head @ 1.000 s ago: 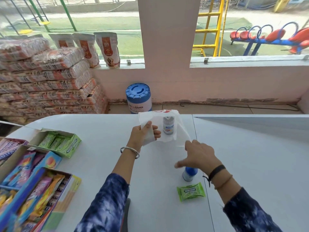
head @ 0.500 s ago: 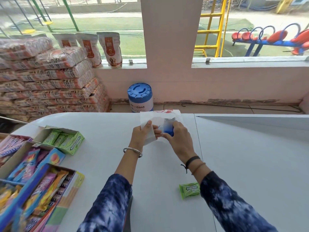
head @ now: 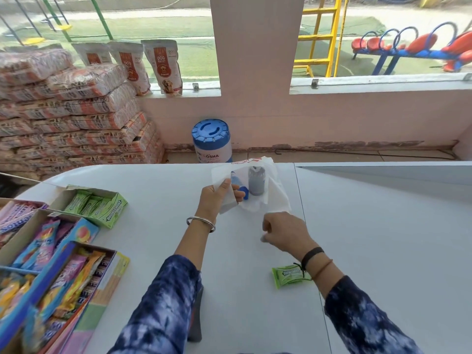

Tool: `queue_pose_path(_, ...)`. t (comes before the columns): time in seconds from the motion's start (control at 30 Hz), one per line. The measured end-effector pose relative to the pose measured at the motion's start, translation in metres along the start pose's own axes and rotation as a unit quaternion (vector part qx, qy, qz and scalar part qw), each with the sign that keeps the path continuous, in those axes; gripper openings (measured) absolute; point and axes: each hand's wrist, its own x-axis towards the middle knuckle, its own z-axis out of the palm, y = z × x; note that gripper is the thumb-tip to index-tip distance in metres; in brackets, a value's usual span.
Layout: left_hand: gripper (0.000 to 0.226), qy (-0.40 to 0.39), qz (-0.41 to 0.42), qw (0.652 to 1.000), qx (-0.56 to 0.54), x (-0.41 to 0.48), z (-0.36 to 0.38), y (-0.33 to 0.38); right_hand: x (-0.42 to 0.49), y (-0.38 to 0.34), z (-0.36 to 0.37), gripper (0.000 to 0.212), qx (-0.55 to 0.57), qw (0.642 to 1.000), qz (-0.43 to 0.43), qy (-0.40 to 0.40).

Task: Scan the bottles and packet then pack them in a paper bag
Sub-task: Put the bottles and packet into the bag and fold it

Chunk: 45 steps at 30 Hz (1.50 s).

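Fingers (head: 236, 194) of the left hand (head: 217, 198) are pinched on the paper bag's (head: 275, 198) edge; the right hand (head: 286, 235) is held loosely curled, empty, above the worktop (head: 383, 238).

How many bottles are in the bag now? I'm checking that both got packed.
2. A blue-capped bottle lies by the left hand; a grey bottle stands beside it inside the paper bag. None seems hidden.
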Motion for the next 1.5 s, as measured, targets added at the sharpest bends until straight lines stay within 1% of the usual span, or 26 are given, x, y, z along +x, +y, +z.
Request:
queue_pose_path(0.07,0.027,-0.006,0.0,1.0,-0.014,-0.001,0.0,-0.001,-0.025,0.018,0.008,0.05,-0.105,0.985,0.03,-0.136)
queue_pose_path(0.1,0.028,-0.007,-0.003,1.0,-0.017,-0.001,-0.001,-0.002,-0.033,0.024,0.015,0.054,-0.143,0.974,0.037,-0.171)
queue_pose_path(0.17,0.03,-0.009,-0.009,0.999,-0.031,-0.002,-0.001,-0.004,-0.039,0.033,0.028,0.044,-0.167,0.968,0.033,-0.183)
queue_pose_path(0.23,0.028,-0.02,-0.014,0.998,-0.061,-0.005,0.001,-0.004,-0.041,0.036,0.029,0.029,-0.128,0.971,0.039,-0.198)
queue_pose_path(0.33,0.024,-0.021,-0.017,0.996,-0.088,-0.01,0.0,-0.003,-0.041,0.033,0.022,0.024,-0.069,0.97,0.024,-0.232)
queue_pose_path(0.4,0.02,-0.015,-0.015,0.995,-0.094,-0.012,-0.002,-0.004,-0.04,0.026,0.012,0.02,-0.016,0.985,0.016,-0.172)
queue_pose_path(0.47,0.017,-0.007,-0.015,0.996,-0.091,-0.013,-0.003,-0.004,-0.033,0.014,-0.003,0.019,0.102,0.994,0.038,-0.024)
queue_pose_path(0.53,0.015,0.019,-0.013,0.996,-0.086,-0.015,0.0,-0.004,-0.017,0.001,-0.014,0.019,0.22,0.965,0.058,0.13)
queue_pose_path(0.57,0.014,0.038,-0.016,0.995,-0.088,-0.015,0.001,-0.005,-0.007,-0.007,-0.017,0.018,0.259,0.95,0.053,0.165)
queue_pose_path(0.67,0.015,0.074,-0.016,0.993,-0.09,-0.015,0.003,-0.008,0.029,-0.031,-0.012,0.011,0.29,0.94,0.045,0.171)
queue_pose_path(0.8,0.018,0.091,-0.012,0.993,-0.068,-0.016,0.002,-0.011,0.065,-0.044,0.009,0.022,0.257,0.956,0.044,0.133)
queue_pose_path(0.87,0.017,0.094,-0.021,0.994,-0.048,-0.012,0.001,-0.013,0.068,-0.043,0.013,0.025,0.267,0.957,0.02,0.112)
queue_pose_path(0.9,0.015,0.094,-0.022,0.994,-0.04,-0.012,0.0,-0.013,0.064,-0.041,0.014,0.023,0.273,0.953,0.002,0.133)
queue_pose_path(0.93,0.016,0.096,-0.022,0.994,-0.036,-0.011,0.0,-0.014,0.058,-0.037,0.014,0.02,0.28,0.943,-0.011,0.181)
queue_pose_path(0.97,0.021,0.099,-0.027,0.994,-0.032,-0.011,0.0,-0.013,0.051,-0.031,0.013,0.016,0.272,0.928,-0.012,0.255)
queue_pose_path(1.0,0.026,0.101,-0.033,0.994,-0.027,-0.011,0.0,-0.012,0.045,-0.024,0.013,0.016,0.249,0.909,0.002,0.335)
queue_pose_path(1.03,0.026,0.104,-0.037,0.994,-0.021,-0.01,0.001,-0.01,0.04,-0.014,0.012,0.023,0.228,0.89,0.038,0.393)
queue_pose_path(1.07,0.023,0.106,-0.041,0.993,-0.016,-0.01,0.003,-0.007,0.037,-0.004,0.011,0.036,0.222,0.88,0.094,0.408)
queue_pose_path(1.1,0.018,0.104,-0.044,0.993,-0.018,-0.012,0.007,-0.002,0.036,0.006,0.009,0.049,0.225,0.887,0.153,0.372)
queue_pose_path(1.13,0.015,0.107,-0.052,0.993,-0.014,-0.012,0.011,0.0,0.036,0.016,0.009,0.055,0.217,0.906,0.195,0.306)
queue_pose_path(1.2,0.015,0.116,-0.06,0.991,0.011,-0.015,0.017,0.006,0.037,0.026,0.006,0.041,0.205,0.94,0.2,0.187)
queue_pose_path(1.23,0.019,0.116,-0.06,0.991,0.036,-0.013,0.017,0.005,0.037,0.025,0.004,0.031,0.227,0.943,0.173,0.173)
queue_pose_path(1.27,0.022,0.109,-0.057,0.99,0.064,-0.013,0.017,0.007,0.037,0.022,-0.003,0.024,0.271,0.935,0.142,0.179)
queue_pose_path(1.33,0.021,0.074,-0.053,0.986,0.143,-0.013,0.019,0.02,0.038,0.011,-0.022,0.021,0.347,0.91,0.108,0.199)
queue_pose_path(1.43,0.039,0.047,-0.02,0.959,0.278,-0.013,0.021,0.064,0.049,-0.005,-0.069,0.013,0.358,0.899,0.077,0.242)
queue_pose_path(1.5,0.039,0.031,0.003,0.959,0.28,-0.005,0.02,0.108,0.055,-0.017,-0.113,0.015,0.361,0.895,0.048,0.257)
